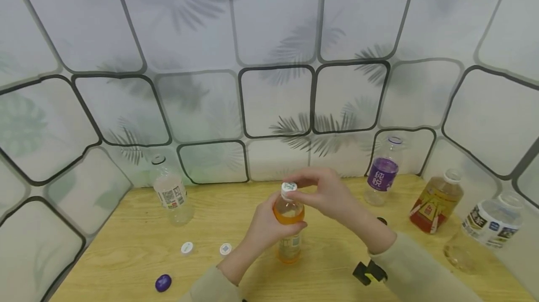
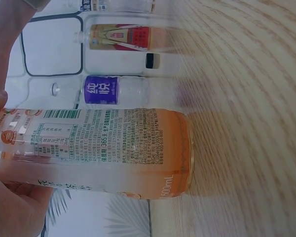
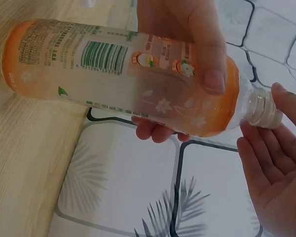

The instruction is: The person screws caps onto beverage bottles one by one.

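Upright orange-banded bottle (image 1: 289, 216), short of the table's far edge (image 1: 227, 187): my left hand (image 1: 268, 221) grips its body, right hand (image 1: 323, 194) above pinches white cap (image 1: 288, 189).

Purple-label btl (image 1: 383, 174) on wood tbl (image 1: 126, 246) nr leaf-print wall (image 1: 273, 12).

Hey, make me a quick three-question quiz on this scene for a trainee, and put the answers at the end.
1. Where is the right grip?
A) On the purple-labelled bottle
B) At the white cap
C) Out of the head camera's view

2. True or false: the purple cap lies on the table.

3. Counting the orange-banded bottle in the left grip, how many bottles show in the head view?

Key:
1. B
2. True
3. Five
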{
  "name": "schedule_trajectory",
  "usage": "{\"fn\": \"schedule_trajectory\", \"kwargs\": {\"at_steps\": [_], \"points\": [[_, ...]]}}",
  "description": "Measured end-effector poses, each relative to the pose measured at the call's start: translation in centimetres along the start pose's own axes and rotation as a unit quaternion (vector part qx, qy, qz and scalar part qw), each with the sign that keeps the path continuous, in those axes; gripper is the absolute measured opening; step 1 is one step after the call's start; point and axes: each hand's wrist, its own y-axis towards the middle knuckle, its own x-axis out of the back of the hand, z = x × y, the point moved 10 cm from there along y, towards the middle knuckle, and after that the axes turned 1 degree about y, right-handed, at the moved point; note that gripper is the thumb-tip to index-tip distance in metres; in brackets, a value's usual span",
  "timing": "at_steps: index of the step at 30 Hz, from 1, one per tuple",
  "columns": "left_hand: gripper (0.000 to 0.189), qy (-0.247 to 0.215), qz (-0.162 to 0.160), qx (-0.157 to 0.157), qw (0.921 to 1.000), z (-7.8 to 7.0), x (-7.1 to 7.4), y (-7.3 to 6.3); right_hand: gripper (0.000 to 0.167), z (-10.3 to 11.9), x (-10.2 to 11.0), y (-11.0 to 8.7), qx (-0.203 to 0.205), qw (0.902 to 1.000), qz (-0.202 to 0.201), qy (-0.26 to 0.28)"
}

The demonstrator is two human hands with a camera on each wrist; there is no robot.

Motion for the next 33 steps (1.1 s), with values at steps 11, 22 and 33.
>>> {"fn": "schedule_trajectory", "kwargs": {"at_steps": [11, 22, 33], "points": [[0.057, -0.003, -0.003, 0.009, 0.9999, 0.1, 0.1, -0.2, 0.025, 0.6, 0.5, -1.3, -0.024, 0.9854, -0.146, -0.085], [0.061, -0.001, -0.001, -0.005, 1.0000, -0.3, -0.1, 0.0, 0.032, 0.4, 0.5, -0.9, 0.044, 0.9981, -0.042, 0.009], [0.066, -0.013, 0.009, -0.005, 0.9999, -0.2, -0.3, 0.0, 0.026, 1.6, -0.2, -0.3, 0.101, 0.9937, 0.039, -0.028]]}}
